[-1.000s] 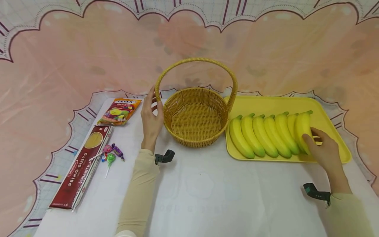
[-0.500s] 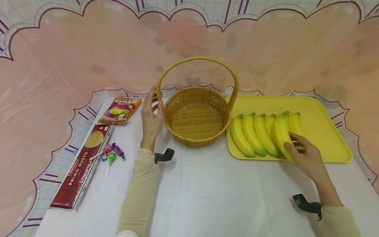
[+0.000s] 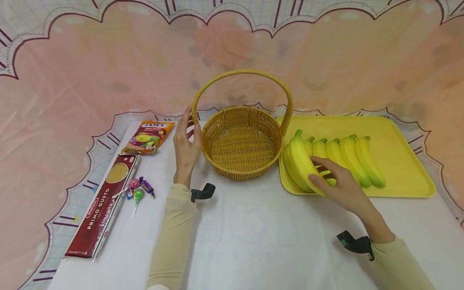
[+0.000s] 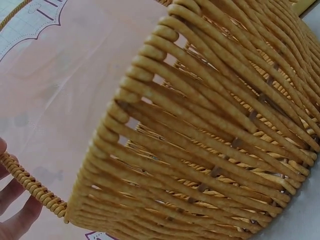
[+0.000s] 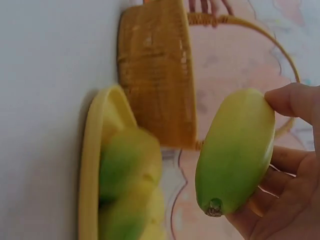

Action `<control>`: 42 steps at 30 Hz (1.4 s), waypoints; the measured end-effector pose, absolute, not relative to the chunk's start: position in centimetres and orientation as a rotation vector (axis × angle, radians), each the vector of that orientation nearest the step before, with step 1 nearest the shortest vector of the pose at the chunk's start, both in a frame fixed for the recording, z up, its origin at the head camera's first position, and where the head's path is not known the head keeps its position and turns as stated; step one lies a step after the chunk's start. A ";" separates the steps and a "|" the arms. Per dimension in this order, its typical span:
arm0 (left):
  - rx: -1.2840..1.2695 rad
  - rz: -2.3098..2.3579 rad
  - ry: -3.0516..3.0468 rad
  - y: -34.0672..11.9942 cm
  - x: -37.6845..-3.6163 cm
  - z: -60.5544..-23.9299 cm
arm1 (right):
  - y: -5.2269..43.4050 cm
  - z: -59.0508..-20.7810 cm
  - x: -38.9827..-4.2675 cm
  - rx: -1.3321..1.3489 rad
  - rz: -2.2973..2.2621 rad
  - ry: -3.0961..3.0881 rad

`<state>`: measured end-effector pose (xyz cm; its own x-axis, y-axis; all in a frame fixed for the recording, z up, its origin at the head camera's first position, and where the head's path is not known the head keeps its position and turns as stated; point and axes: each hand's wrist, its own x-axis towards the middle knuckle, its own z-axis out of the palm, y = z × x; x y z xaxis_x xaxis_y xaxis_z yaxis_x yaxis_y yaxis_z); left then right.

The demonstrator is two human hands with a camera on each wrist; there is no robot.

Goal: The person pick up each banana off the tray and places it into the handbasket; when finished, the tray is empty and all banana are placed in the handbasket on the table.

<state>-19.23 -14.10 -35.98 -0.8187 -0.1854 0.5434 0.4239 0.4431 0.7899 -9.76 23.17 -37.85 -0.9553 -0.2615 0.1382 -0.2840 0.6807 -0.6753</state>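
My right hand [image 3: 338, 186] grips a yellow banana with green tips [image 3: 301, 161] and holds it above the left end of the yellow tray [image 3: 402, 161]; the right wrist view shows the banana [image 5: 235, 150] between thumb and fingers. Several more bananas [image 3: 357, 159] lie side by side on the tray. A woven yellow basket [image 3: 242, 141] with a tall handle stands just left of the tray and holds nothing. My left hand [image 3: 186, 141] holds the basket's left side where the handle [image 4: 30, 187] meets the rim.
At the table's left lie a candy bag [image 3: 148, 137], a red spaghetti box [image 3: 103, 205] and some lollipops [image 3: 137, 188]. A pink cloth backdrop hangs behind the table. White tabletop stretches in front of the basket and tray.
My right hand lifted the rightmost banana off the tray and carried it left over the others, toward the basket. The left hand and basket have stayed put.
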 end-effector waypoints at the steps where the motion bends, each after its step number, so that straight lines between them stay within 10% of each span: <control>1: -0.200 -1.392 -2.129 -14.1 -19.3 -36.0 | 22.6 -37.7 -10.1 0.489 1.154 -2.856; 18: -0.157 -1.385 -2.145 -13.8 -18.6 -35.9 | 9.6 -36.6 -17.6 0.361 1.606 -2.759; 42: -0.207 -1.346 -2.111 -15.1 -21.0 -38.6 | 0.7 -39.2 -21.3 0.432 1.073 -3.201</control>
